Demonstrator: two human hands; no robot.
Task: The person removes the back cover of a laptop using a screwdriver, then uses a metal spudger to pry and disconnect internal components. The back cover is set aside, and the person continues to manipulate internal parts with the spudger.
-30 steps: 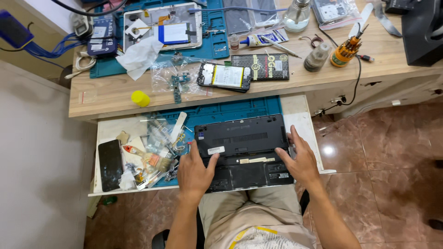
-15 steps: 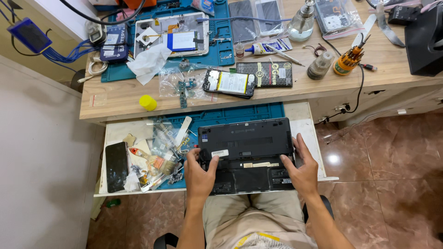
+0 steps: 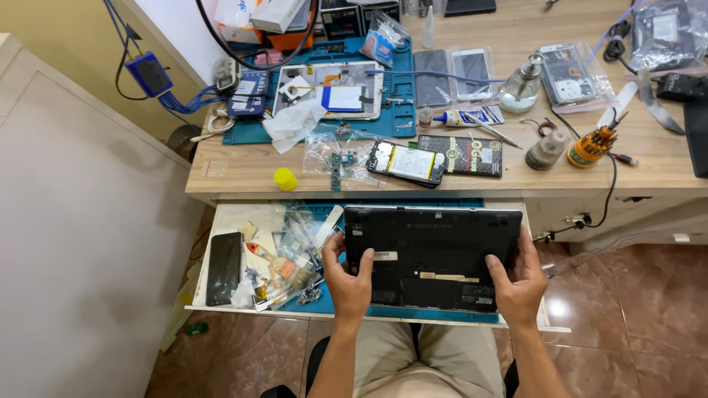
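A black laptop (image 3: pixel 431 250) lies bottom side up on the blue mat of a pull-out tray (image 3: pixel 221 221) under the desk. My left hand (image 3: pixel 346 280) grips its left edge, thumb up along the side and fingers on the underside. My right hand (image 3: pixel 516 284) grips the right edge near the front corner. Both forearms reach up from my lap at the bottom of the view.
On the tray's left lie a black phone (image 3: pixel 223 267), brushes and small tools (image 3: pixel 287 258). The wooden desk (image 3: pixel 236 173) above carries an opened phone (image 3: pixel 405 162), a yellow cap (image 3: pixel 285 178), a blue work mat (image 3: pixel 383 118), a screwdriver holder (image 3: pixel 590 147) and a glass bottle (image 3: pixel 518 87).
The camera view has tilted and moved closer. My hands stay on the laptop's two sides, and the laptop sits a little nearer to me on the tray.
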